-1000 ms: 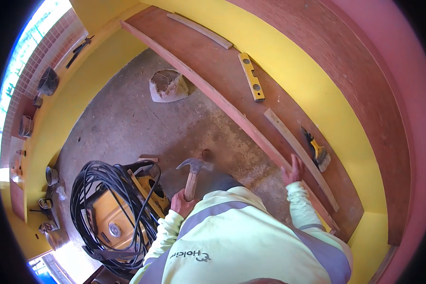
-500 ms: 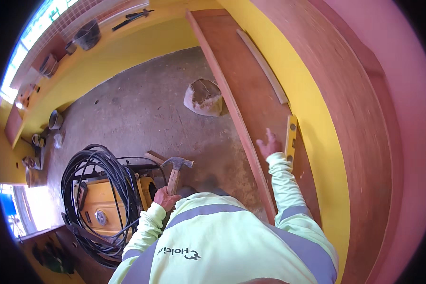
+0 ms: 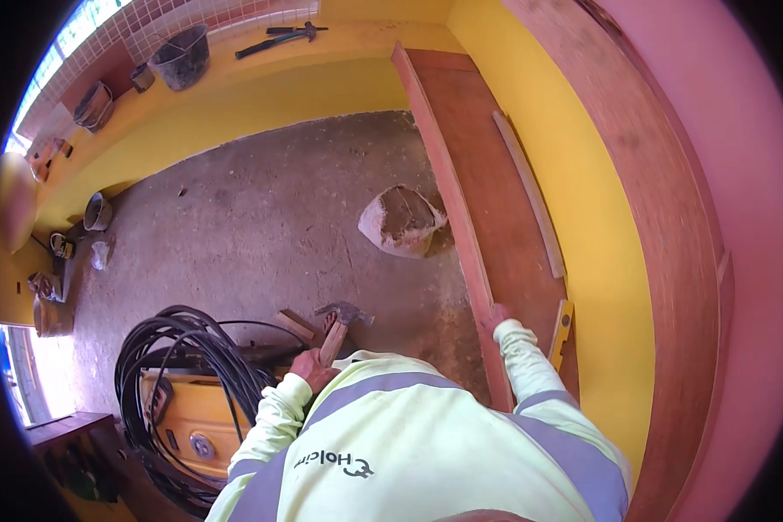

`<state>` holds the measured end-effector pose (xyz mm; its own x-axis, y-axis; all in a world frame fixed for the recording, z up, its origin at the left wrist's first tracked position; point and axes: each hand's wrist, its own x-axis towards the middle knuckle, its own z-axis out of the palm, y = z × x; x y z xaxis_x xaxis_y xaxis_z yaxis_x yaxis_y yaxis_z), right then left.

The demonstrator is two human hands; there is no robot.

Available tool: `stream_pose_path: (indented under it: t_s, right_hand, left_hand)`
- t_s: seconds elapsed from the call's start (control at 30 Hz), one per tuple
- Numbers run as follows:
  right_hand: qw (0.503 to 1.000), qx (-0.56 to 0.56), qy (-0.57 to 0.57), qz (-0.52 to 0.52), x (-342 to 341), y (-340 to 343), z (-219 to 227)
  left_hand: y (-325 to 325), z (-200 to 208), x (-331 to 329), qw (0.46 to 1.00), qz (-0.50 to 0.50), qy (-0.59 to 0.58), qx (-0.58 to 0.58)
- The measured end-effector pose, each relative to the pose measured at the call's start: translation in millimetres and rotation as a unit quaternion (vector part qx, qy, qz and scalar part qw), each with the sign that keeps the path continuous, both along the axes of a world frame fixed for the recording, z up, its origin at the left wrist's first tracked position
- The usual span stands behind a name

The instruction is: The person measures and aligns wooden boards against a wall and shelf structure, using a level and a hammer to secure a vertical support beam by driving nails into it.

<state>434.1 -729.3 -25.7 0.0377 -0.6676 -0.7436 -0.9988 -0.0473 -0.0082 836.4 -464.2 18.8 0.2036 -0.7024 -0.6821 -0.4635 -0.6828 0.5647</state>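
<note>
While the left hand clenches the claw hammer, head free, the right hand is at the edging board, perhaps for support. Its finger grasp? Can't tell.

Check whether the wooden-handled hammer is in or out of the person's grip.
In: the left hand is closed around the handle of the hammer, whose head juts out beyond the fist.

On my feed there's a scuffed grey-brown floor dead center, yellow wall at 2 o'clock, pink wall at 3. Bright window up at 10, plus an opening around 8, totally blown out by daylight.
</note>
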Motion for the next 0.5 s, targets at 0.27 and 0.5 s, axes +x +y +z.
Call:
stream_pose_path:
  t_s: [0.27,0.5]
  right_hand:
    - [0.993,-0.085,0.012,-0.087,-12,14,-6]
    - [0.946,-0.311,-0.084,-0.035,60,-59,18]
  left_hand:
    - [-89,41,109,0.996,0.059,0.069,0.003]
    - [-129,14,148,0.995,0.058,0.082,0.021]
